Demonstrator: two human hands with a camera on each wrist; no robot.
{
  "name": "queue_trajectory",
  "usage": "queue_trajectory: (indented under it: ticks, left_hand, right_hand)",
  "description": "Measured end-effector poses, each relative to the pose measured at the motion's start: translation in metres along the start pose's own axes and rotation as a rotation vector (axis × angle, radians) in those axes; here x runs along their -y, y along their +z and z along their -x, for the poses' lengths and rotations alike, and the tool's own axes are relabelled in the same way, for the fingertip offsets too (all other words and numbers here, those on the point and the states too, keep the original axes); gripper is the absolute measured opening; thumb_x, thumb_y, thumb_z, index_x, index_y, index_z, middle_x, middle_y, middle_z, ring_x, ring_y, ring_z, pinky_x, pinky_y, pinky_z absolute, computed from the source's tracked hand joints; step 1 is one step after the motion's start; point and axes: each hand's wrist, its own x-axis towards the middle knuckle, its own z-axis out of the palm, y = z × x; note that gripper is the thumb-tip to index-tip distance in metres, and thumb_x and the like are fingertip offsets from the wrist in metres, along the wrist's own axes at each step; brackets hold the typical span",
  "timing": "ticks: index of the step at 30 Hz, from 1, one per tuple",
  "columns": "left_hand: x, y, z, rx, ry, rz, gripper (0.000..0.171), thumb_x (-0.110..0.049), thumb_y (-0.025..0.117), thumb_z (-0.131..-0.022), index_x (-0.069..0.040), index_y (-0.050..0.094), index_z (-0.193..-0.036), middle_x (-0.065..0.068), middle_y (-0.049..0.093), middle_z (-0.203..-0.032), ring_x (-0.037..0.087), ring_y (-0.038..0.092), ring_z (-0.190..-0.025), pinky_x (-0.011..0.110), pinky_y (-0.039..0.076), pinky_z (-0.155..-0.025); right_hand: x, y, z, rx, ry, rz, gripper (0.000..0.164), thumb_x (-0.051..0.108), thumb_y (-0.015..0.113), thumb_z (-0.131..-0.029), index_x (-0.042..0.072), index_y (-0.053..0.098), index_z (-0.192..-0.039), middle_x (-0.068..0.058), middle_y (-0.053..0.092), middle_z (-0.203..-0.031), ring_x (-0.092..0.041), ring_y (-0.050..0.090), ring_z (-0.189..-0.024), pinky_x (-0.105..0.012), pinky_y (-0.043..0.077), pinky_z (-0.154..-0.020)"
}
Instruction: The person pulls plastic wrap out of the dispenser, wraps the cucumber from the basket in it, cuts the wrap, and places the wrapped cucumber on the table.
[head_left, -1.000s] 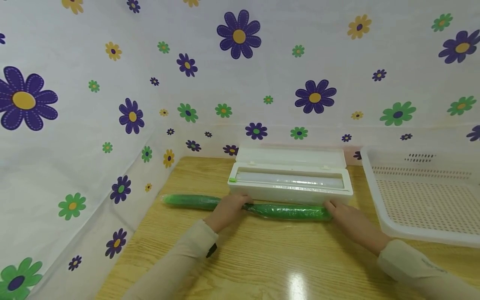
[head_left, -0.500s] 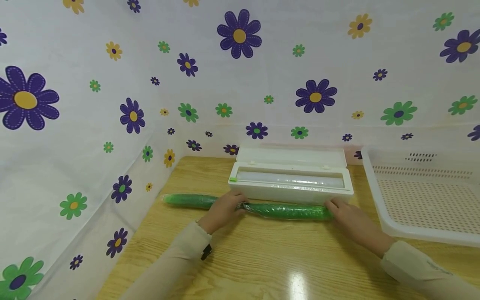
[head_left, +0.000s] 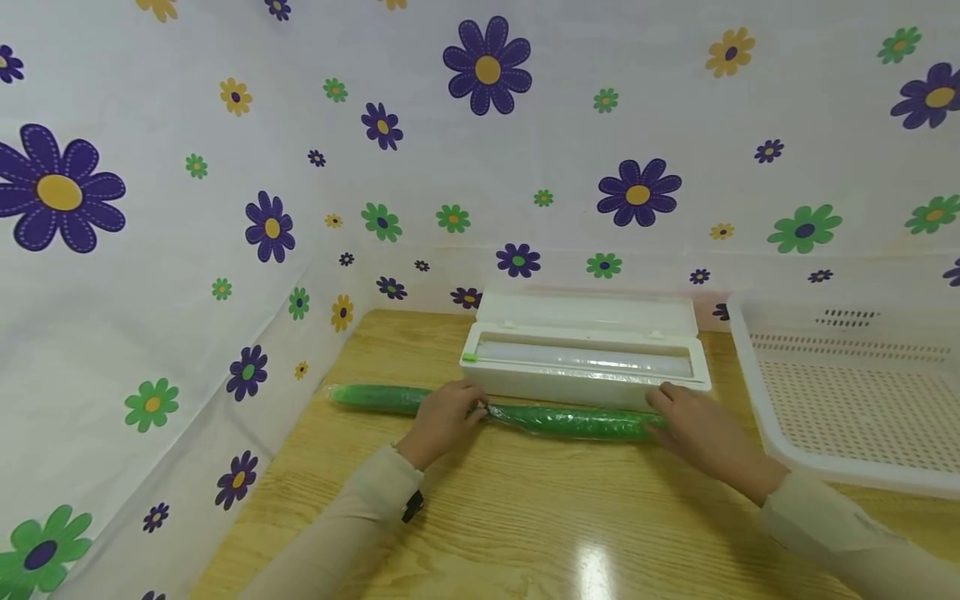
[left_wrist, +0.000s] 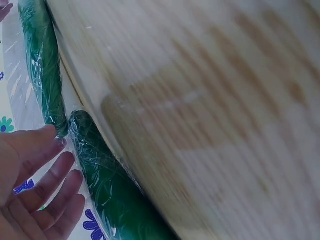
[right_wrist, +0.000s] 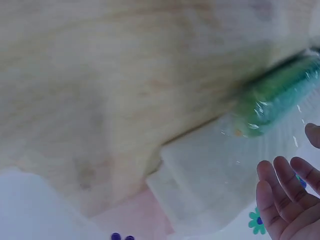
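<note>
Two long cucumbers in clear plastic wrap lie end to end on the table: a left cucumber and a right cucumber. My left hand is at the gap where they meet. There, in the left wrist view, its thumb and index finger pinch the plastic wrap beside the tip of the right cucumber, while the other fingers are loosely bent by the left cucumber. My right hand is at the right cucumber's far end. In the right wrist view its relaxed fingers hold nothing.
Just behind the cucumbers stands a white cling film box, lid raised, with a film roll inside and a green slider at its left. A white perforated basket is at the right. Flower-patterned sheeting rises behind and at left.
My left hand has drawn slightly left and its fingers now show at the join. The right hand's fingers have loosened and lifted a little at the cucumber's end. The cucumbers stay put.
</note>
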Motion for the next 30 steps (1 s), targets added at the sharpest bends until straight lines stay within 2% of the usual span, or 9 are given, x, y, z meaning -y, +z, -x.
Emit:
queue_trajectory:
  ticks: [3,6,10,13,16,20,22,25,30]
  left_hand:
    - [0.000,-0.002,0.000,0.022,-0.042,0.020,0.013,-0.022,0.071,-0.083,-0.014,0.068,-0.093,0.000,0.068,-0.091,0.014,0.063,-0.081,0.028,0.053,-0.065]
    - [0.003,-0.005,0.000,0.056,-0.129,0.078,0.015,-0.027,0.069,-0.085,-0.014,0.064,-0.091,0.001,0.067,-0.089,0.013,0.062,-0.077,0.026,0.050,-0.060]
    - [0.014,-0.010,-0.002,0.025,-0.254,0.215,0.021,-0.029,0.070,-0.084,-0.013,0.057,-0.086,0.002,0.062,-0.084,0.013,0.056,-0.072,0.027,0.045,-0.058]
    - [0.030,-0.014,-0.008,-0.018,-0.300,0.373,0.027,-0.025,0.073,-0.082,-0.009,0.057,-0.096,0.006,0.061,-0.092,0.019,0.056,-0.082,0.033,0.049,-0.071]
    - [0.046,-0.015,-0.019,-0.007,-0.297,0.547,0.043,-0.023,0.074,-0.081,-0.007,0.055,-0.116,0.012,0.058,-0.113,0.027,0.054,-0.104,0.042,0.047,-0.090]
    - [0.060,-0.013,-0.035,0.091,-0.246,0.720,0.058,-0.025,0.073,-0.082,-0.014,0.047,-0.133,0.013,0.042,-0.138,0.033,0.041,-0.125,0.052,0.036,-0.104]
    - [0.062,-0.011,-0.041,0.139,-0.226,0.761,0.059,-0.026,0.072,-0.083,-0.018,0.047,-0.135,0.012,0.036,-0.145,0.034,0.035,-0.131,0.055,0.032,-0.106]
    - [0.063,-0.009,-0.046,0.201,-0.256,0.794,0.060,-0.030,0.073,-0.082,-0.023,0.047,-0.136,0.010,0.028,-0.150,0.036,0.028,-0.134,0.058,0.029,-0.107]
    - [0.065,-0.006,-0.048,0.221,-0.313,0.780,0.065,-0.031,0.075,-0.080,-0.028,0.045,-0.138,0.013,0.022,-0.150,0.039,0.028,-0.133,0.061,0.032,-0.105]
  right_hand:
    - [0.004,-0.004,-0.017,0.013,0.000,-0.035,0.027,0.018,0.076,-0.077,0.004,0.058,-0.092,-0.003,0.060,-0.076,-0.011,0.054,-0.059,-0.024,0.047,-0.051]
    - [0.009,-0.006,-0.036,0.034,0.012,-0.087,0.023,0.017,0.073,-0.081,0.005,0.058,-0.093,-0.004,0.063,-0.078,-0.013,0.057,-0.061,-0.025,0.048,-0.052]
    - [0.017,-0.003,-0.062,0.040,0.024,-0.159,0.019,0.018,0.071,-0.083,0.008,0.058,-0.093,-0.003,0.063,-0.078,-0.011,0.055,-0.060,-0.026,0.046,-0.052]
    - [0.024,0.003,-0.080,0.059,0.043,-0.196,0.018,0.020,0.070,-0.084,0.009,0.060,-0.093,-0.003,0.063,-0.078,-0.011,0.055,-0.062,-0.026,0.046,-0.053]
    - [0.030,0.009,-0.099,0.106,0.063,-0.236,0.017,0.022,0.068,-0.086,0.009,0.061,-0.094,-0.002,0.065,-0.080,-0.013,0.058,-0.068,-0.029,0.049,-0.059]
    - [0.039,0.017,-0.126,0.162,0.079,-0.325,0.016,0.022,0.064,-0.089,0.008,0.063,-0.096,-0.003,0.066,-0.084,-0.015,0.059,-0.075,-0.033,0.051,-0.068]
    - [0.044,0.023,-0.139,0.171,0.076,-0.365,0.016,0.020,0.064,-0.089,0.007,0.064,-0.097,-0.004,0.067,-0.085,-0.015,0.060,-0.076,-0.033,0.052,-0.070]
    - [0.050,0.033,-0.158,0.186,0.075,-0.410,0.015,0.018,0.064,-0.089,0.006,0.066,-0.097,-0.005,0.067,-0.086,-0.016,0.060,-0.077,-0.032,0.052,-0.072]
    - [0.063,0.047,-0.183,0.248,0.093,-0.474,0.015,0.017,0.064,-0.089,0.006,0.068,-0.099,-0.005,0.068,-0.090,-0.016,0.059,-0.081,-0.031,0.052,-0.076]
